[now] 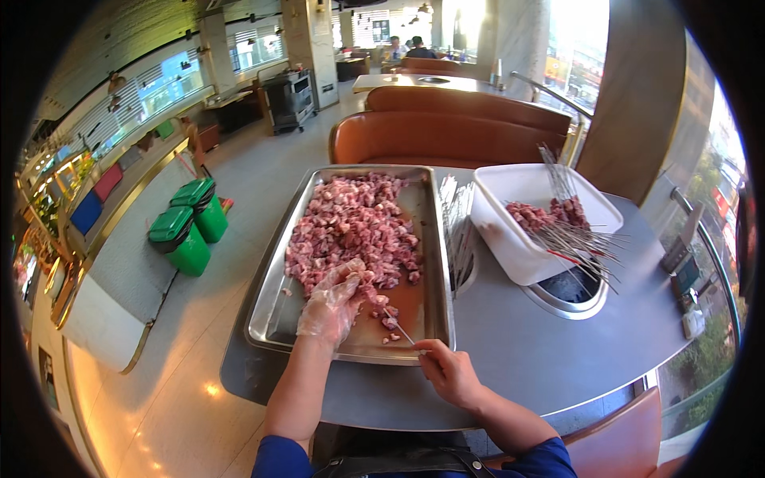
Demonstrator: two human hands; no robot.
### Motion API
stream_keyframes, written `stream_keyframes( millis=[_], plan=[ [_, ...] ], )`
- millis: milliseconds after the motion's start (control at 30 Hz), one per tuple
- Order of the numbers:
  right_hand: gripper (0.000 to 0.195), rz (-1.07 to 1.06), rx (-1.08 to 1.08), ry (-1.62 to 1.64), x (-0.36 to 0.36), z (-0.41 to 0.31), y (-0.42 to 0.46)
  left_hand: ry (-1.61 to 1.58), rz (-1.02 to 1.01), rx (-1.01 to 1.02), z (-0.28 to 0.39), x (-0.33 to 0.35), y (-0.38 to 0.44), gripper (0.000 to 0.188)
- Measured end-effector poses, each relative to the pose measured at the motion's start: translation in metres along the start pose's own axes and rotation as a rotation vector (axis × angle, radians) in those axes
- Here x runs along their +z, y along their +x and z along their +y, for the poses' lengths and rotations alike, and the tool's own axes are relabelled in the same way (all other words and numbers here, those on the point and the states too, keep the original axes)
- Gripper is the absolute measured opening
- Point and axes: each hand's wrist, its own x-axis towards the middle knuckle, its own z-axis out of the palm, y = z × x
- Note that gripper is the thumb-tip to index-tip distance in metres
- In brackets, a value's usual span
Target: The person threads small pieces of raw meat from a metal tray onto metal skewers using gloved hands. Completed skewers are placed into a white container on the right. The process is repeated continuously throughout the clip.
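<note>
A steel tray [441, 251] lies before me on the grey table, with a heap of raw meat chunks [358, 221] in it. Over the tray's near part, my left hand [330, 305], in a clear plastic glove, has its fingers closed on a piece of meat [369, 288]. My bare right hand [449, 371] grips the near end of a metal skewer [401, 327] at the tray's front edge. The skewer slants up to the left, with meat chunks on its far part. Its tip is hidden by the meat and my left fingers.
Bare skewers [457, 233] lie right of the tray. A white plastic tub [508, 257] with filled skewers [535, 218] stands farther right, beside a round table opening [571, 293]. An orange-brown bench [442, 137] is behind the table; green bins [185, 239] stand left.
</note>
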Motion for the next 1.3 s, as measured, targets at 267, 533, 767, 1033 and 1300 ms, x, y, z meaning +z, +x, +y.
stream_keyframes(
  millis=[267, 533, 767, 1033, 1300],
  plan=[
    [0.02, 0.056, -0.057, -0.094, 0.0, 0.011, 0.0, 0.094, 0.015, 0.007, -0.008, 0.011, -0.001, 0.023],
    [0.013, 0.145, -0.141, -0.348, -0.023, 0.004, 0.005, 0.117, -0.136, -0.099, -0.006, 0.026, -0.014, 0.026],
    [0.014, 0.478, -0.13, -0.852, -0.137, -0.023, 0.028, 0.287, -0.225, -0.144, 0.0, 0.033, -0.021, 0.036],
    [0.018, 0.332, 0.332, -1.149, -0.264, 0.014, 0.086, 0.408, -0.205, -0.139, -0.002, 0.034, -0.019, 0.027],
    [0.011, 0.305, 0.117, -1.348, -0.223, 0.022, 0.122, 0.443, -0.124, -0.068, 0.009, 0.025, -0.02, 0.024]
  ],
)
